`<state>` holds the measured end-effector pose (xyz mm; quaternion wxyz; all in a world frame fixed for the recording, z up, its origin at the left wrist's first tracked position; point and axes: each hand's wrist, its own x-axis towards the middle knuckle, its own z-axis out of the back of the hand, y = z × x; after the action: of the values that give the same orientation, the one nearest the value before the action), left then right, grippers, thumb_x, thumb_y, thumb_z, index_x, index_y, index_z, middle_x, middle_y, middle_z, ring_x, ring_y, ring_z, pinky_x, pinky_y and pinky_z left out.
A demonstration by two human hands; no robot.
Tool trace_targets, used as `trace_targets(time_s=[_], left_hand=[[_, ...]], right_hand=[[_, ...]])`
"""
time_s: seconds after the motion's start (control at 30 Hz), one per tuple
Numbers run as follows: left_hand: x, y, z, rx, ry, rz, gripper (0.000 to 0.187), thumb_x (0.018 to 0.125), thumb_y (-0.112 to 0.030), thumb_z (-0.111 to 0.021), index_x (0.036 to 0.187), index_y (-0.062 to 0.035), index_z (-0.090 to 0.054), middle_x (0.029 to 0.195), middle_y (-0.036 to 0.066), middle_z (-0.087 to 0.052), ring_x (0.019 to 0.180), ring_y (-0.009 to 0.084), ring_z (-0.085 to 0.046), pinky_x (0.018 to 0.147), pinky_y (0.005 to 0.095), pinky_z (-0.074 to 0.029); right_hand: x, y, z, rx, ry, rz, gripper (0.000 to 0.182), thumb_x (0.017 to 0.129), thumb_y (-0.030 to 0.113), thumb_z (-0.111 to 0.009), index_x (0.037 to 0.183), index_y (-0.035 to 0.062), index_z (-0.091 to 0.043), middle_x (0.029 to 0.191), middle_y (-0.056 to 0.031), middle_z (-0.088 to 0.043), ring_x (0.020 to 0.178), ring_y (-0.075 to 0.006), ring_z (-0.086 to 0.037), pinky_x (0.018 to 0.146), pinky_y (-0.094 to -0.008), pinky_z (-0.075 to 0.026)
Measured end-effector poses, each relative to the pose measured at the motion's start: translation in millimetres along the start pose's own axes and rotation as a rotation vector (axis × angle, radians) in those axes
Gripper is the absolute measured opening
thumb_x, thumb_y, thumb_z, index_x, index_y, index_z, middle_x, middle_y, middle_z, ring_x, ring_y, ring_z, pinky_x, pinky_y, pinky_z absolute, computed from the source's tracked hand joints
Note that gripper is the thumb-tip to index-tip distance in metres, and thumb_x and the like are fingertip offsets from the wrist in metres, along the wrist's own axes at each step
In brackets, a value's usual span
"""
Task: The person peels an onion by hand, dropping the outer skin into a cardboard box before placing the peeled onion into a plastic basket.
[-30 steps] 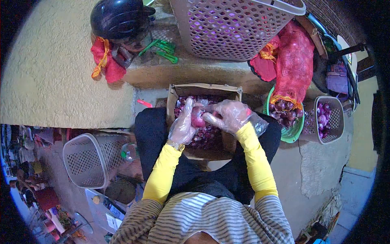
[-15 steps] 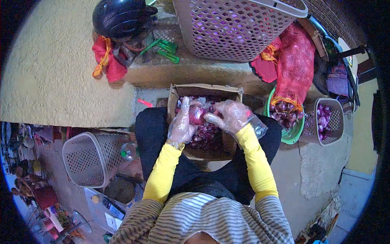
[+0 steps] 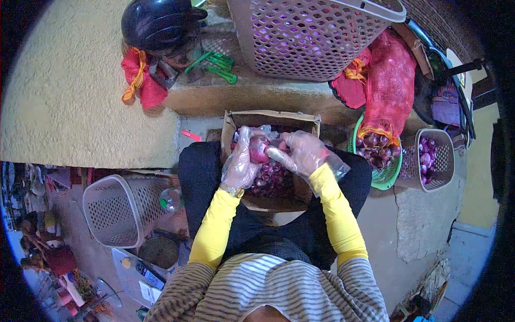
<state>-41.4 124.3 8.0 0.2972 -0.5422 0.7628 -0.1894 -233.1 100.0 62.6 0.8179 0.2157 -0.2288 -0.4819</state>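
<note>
My left hand cups the red onion; my right hand pinches its papery, slippery skin; it looks light and firm.

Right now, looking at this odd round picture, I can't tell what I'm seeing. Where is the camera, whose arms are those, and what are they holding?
The camera sits on a person's head and looks down, so the wide lens bends everything into a circle. The yellow-sleeved arms are that person's own. Both hands wear thin clear plastic gloves. The left hand grips a red onion, and the right hand touches it from the other side. Under them, on the person's lap, sits a cardboard box with purple peelings inside. To the right are a green basket of onions, a red mesh sack, and a small grey basket. A big grey basket and a black helmet rest on the ledge ahead.
</note>
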Motion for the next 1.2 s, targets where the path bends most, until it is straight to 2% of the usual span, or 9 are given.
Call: trace_targets(time_s=[0.17, 0.27, 0.33, 0.4, 0.7, 0.93, 1.03, 1.1, 1.2], left_hand=[[3, 4, -3, 0.040, -0.061, -0.040, 0.052, 0.106, -0.053, -0.038, 0.113, -0.0061, -0.059, 0.116, 0.011, -0.064, 0.103, 0.0219, -0.064, 0.092, 0.0403, -0.056], [2, 2, -5, 0.104, -0.104, -0.055, 0.054, 0.105, -0.055, -0.038, 0.112, -0.0065, -0.060, 0.116, 0.012, -0.065, 0.101, 0.0227, -0.065, 0.091, 0.0403, -0.056], [0, -1, -9, 0.154, -0.129, -0.060, 0.055, 0.104, -0.056, -0.039, 0.112, -0.0067, -0.060, 0.116, 0.012, -0.065, 0.100, 0.0231, -0.065, 0.091, 0.0404, -0.056], [-1, -2, -15, 0.102, -0.156, -0.047, 0.056, 0.103, -0.058, -0.039, 0.113, -0.0073, -0.060, 0.113, 0.013, -0.066, 0.098, 0.0231, -0.066, 0.090, 0.0398, -0.056], [3, -3, -13, 0.044, -0.087, -0.098, 0.055, 0.104, -0.057, -0.038, 0.113, -0.0070, -0.060, 0.113, 0.012, -0.064, 0.110, 0.0235, -0.061, 0.099, 0.0399, -0.051], [6, -1, 2, 0.038, -0.008, -0.065, 0.056, 0.104, -0.057, -0.039, 0.116, -0.0068, -0.060, 0.112, 0.012, -0.064, 0.109, 0.0236, -0.062, 0.099, 0.0400, -0.051], [5, -3, -4, 0.064, -0.009, -0.078, 0.055, 0.104, -0.057, -0.039, 0.116, -0.0069, -0.059, 0.113, 0.012, -0.064, 0.109, 0.0234, -0.061, 0.101, 0.0406, -0.050], [2, -4, -11, 0.011, -0.049, -0.070, 0.053, 0.106, -0.054, -0.038, 0.106, -0.0055, -0.060, 0.100, 0.008, -0.064, 0.091, 0.0175, -0.064, 0.086, 0.0339, -0.055], [4, -2, -2, 0.025, 0.036, -0.082, 0.054, 0.104, -0.057, -0.040, 0.114, -0.0073, -0.059, 0.110, 0.010, -0.064, 0.103, 0.0215, -0.064, 0.097, 0.0386, -0.053]], right_hand=[[-3, -5, -17, 0.271, 0.132, -0.199, 0.046, 0.093, 0.048, -0.065, 0.080, 0.0043, -0.068, 0.073, -0.0166, -0.068, 0.066, -0.0347, -0.065, 0.063, -0.0435, -0.050], [-6, -9, -31, 0.344, 0.126, -0.128, 0.047, 0.096, 0.047, -0.062, 0.082, 0.0031, -0.069, 0.072, -0.0181, -0.067, 0.064, -0.0344, -0.064, 0.064, -0.0426, -0.050], [-3, 7, -17, 0.366, 0.203, -0.150, 0.045, 0.095, 0.046, -0.063, 0.081, 0.0037, -0.069, 0.072, -0.0186, -0.066, 0.064, -0.0354, -0.065, 0.065, -0.0434, -0.051], [-4, 4, -23, 0.179, 0.118, -0.104, 0.049, 0.090, 0.054, -0.066, 0.075, 0.0069, -0.070, 0.073, -0.0182, -0.068, 0.071, -0.0366, -0.068, 0.066, -0.0454, -0.053], [0, 6, -8, 0.090, 0.005, -0.093, 0.055, 0.080, 0.063, -0.071, 0.079, 0.0084, -0.069, 0.071, -0.0159, -0.067, 0.069, -0.0360, -0.067, 0.062, -0.0457, -0.052], [0, 7, -11, 0.107, -0.008, -0.100, 0.055, 0.081, 0.063, -0.071, 0.079, 0.0080, -0.069, 0.072, -0.0167, -0.067, 0.068, -0.0364, -0.067, 0.063, -0.0456, -0.053], [-1, 4, -15, 0.106, -0.006, -0.086, 0.053, 0.083, 0.060, -0.070, 0.080, 0.0074, -0.070, 0.070, -0.0174, -0.066, 0.068, -0.0366, -0.067, 0.063, -0.0454, -0.052], [-1, 6, -13, 0.196, 0.079, -0.162, 0.044, 0.088, 0.049, -0.071, 0.082, 0.0053, -0.069, 0.071, -0.0141, -0.067, 0.067, -0.0331, -0.068, 0.063, -0.0417, -0.052], [-1, 7, -17, 0.325, 0.060, -0.170, 0.040, 0.091, 0.045, -0.069, 0.084, 0.0057, -0.071, 0.070, -0.0136, -0.067, 0.066, -0.0306, -0.068, 0.063, -0.0402, -0.052]])
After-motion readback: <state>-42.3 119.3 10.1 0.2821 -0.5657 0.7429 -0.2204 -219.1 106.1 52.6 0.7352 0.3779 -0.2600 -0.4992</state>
